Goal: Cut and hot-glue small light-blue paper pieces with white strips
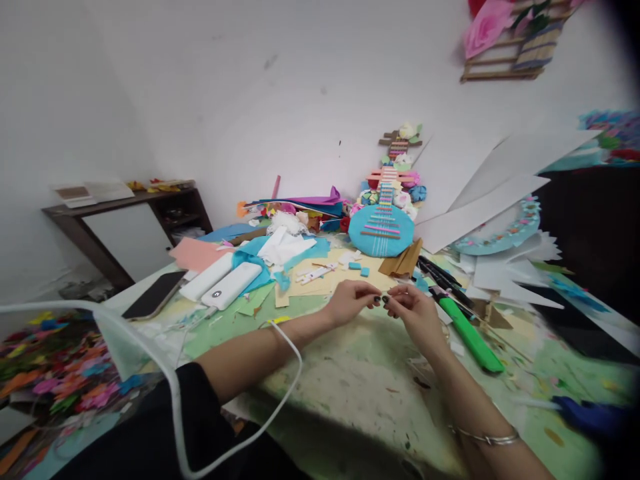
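Over the front of the table, my left hand (353, 300) and my right hand (413, 312) meet fingertip to fingertip. Both are closed in a pinch, and whatever lies between the fingers is too small to make out. Just behind them are small blue pieces (359, 269) and white strips (320, 272) on cream paper (295, 290). Farther back, a blue paper lute-shaped craft (381, 230) with coloured sticks and strings leans on the wall. A green utility knife (470, 333) lies to the right of my right hand.
A white cable (175, 400) loops across my left arm. At left lie a phone (154, 295) and white power banks (233, 285). Black pens (445, 280), white paper sheets (505, 270) and a blue-handled tool (590, 417) occupy the right. Colourful paper scraps (75, 380) are heaped at lower left.
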A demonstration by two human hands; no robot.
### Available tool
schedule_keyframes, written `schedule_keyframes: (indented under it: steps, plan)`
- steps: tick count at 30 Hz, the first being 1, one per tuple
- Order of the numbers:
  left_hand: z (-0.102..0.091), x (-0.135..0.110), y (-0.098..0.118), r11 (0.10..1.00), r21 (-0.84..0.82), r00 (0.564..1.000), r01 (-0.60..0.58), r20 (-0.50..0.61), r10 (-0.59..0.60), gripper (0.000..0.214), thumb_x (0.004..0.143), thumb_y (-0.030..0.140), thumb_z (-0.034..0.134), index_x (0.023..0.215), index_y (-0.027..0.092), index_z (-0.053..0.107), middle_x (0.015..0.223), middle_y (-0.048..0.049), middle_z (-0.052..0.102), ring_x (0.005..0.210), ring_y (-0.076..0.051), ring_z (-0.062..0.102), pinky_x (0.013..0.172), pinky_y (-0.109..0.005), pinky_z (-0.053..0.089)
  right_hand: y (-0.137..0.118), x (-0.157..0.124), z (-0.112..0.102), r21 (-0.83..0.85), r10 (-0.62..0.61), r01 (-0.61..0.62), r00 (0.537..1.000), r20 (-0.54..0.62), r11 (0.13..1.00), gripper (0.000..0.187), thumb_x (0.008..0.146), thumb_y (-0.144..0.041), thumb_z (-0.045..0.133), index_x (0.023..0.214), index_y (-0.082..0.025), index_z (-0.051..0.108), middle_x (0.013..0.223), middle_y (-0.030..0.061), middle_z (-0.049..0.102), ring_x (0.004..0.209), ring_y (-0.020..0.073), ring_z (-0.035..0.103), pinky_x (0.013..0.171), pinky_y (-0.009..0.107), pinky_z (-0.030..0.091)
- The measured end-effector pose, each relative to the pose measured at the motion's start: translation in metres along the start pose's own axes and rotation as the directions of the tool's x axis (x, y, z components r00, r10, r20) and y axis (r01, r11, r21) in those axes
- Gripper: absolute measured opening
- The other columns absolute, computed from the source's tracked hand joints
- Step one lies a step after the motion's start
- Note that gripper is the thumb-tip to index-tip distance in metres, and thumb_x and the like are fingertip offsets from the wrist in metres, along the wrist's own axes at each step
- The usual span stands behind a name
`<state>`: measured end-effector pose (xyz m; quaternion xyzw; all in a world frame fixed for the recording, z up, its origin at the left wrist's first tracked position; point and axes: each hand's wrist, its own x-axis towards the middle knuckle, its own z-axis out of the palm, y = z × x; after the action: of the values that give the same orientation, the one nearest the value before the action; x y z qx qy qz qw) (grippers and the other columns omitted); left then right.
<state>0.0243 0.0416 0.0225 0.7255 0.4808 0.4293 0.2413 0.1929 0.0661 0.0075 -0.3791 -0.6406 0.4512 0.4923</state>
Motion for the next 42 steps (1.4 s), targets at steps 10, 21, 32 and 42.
schedule_keyframes:
  steps: [10,21,32,42]
  plan:
    - [-0.142,0.015,-0.092,0.831,0.380,0.898,0.407,-0.335,-0.287,0.010,0.065,0.024,0.069,0.059,0.016,0.071,0.049,-0.0014,0.065,0.055,-0.016,0.060,0.061,-0.025,0.044,0.005,0.003,0.006,-0.066,0.008,-0.008,1.000,-0.001,0.998,0.023,0.064,-0.034,0.065,0.078,-0.017,0.059,0.064,0.0014,0.063,0.051,0.0134,0.057,0.051,0.028,0.045]
    - [-0.134,0.015,-0.119,0.769,0.550,0.945,0.325,-0.227,-0.238,0.009,0.060,0.019,0.064,0.065,0.017,0.071,0.071,-0.0060,0.071,0.070,-0.020,0.063,0.067,-0.026,0.045,0.008,-0.003,0.008,-0.318,0.041,0.028,0.977,0.208,0.948,0.011,0.066,-0.018,0.056,0.076,-0.018,0.063,0.061,-0.0001,0.064,0.055,0.0154,0.058,0.055,0.027,0.043]
    - [-0.097,0.008,-0.065,0.968,0.039,0.951,0.250,-0.200,-0.237,0.029,0.068,0.037,0.065,0.084,0.013,0.068,0.076,-0.0074,0.072,0.068,-0.018,0.065,0.063,-0.028,0.051,-0.006,-0.013,0.014,-0.463,-0.060,0.234,0.931,0.359,0.855,0.029,0.074,-0.006,0.043,0.083,-0.019,0.067,0.069,-0.0003,0.064,0.064,0.0130,0.055,0.060,0.023,0.037]
    - [-0.027,-0.004,-0.011,0.895,-0.330,0.954,0.301,0.097,-0.285,0.027,0.056,0.026,0.074,0.081,0.015,0.069,0.078,-0.0052,0.072,0.071,-0.017,0.067,0.072,-0.031,0.055,-0.001,0.002,-0.002,-0.650,-0.052,0.029,0.998,-0.017,0.760,0.021,0.081,-0.014,0.046,0.090,-0.018,0.064,0.075,0.0032,0.066,0.071,0.0165,0.059,0.070,0.027,0.043]
